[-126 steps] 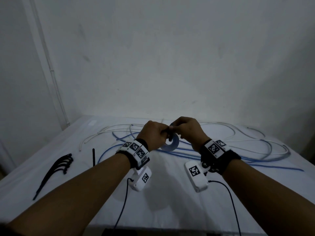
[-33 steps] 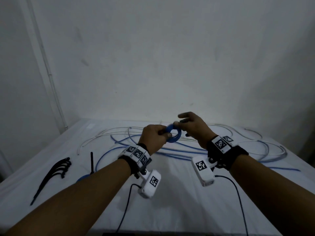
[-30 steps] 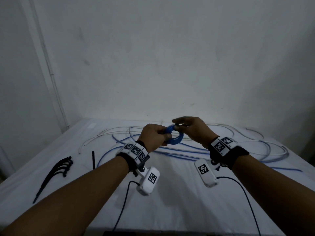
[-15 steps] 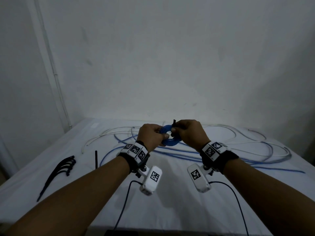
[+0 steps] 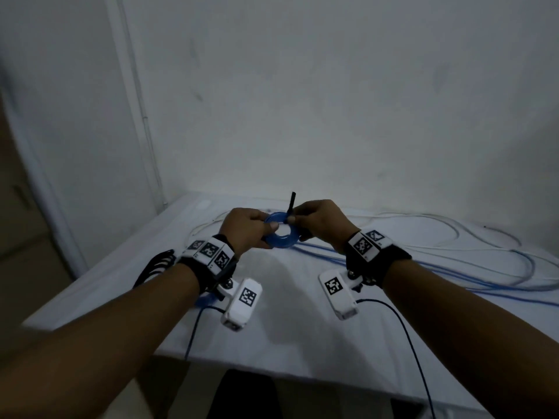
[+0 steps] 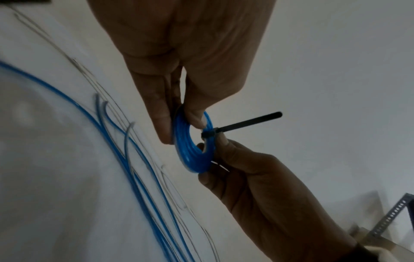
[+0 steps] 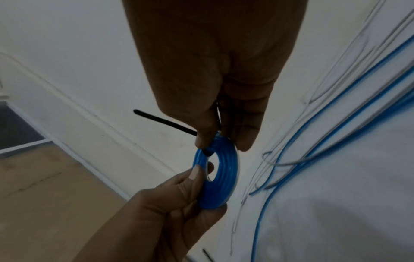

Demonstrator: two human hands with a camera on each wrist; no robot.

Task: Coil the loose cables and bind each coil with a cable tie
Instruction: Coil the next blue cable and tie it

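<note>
- A small blue coil [image 5: 280,234] was held in the air between both hands, above the middle of the tabletop [image 5: 290,313], toward its far edge.
- The left hand [image 5: 246,229] was curled on the coil's left rim, thumb in front, fingers behind.
- The right hand [image 5: 320,223] was pinched on the black cable tie [image 6: 244,125] at its head, the tail left jutting free.
- The coil was judged light and springy, likely to unwind if released; the rim opposite the tie was judged the best hold.
- Loose cables [image 5: 438,267] were seen lying toward the right edge.
</note>
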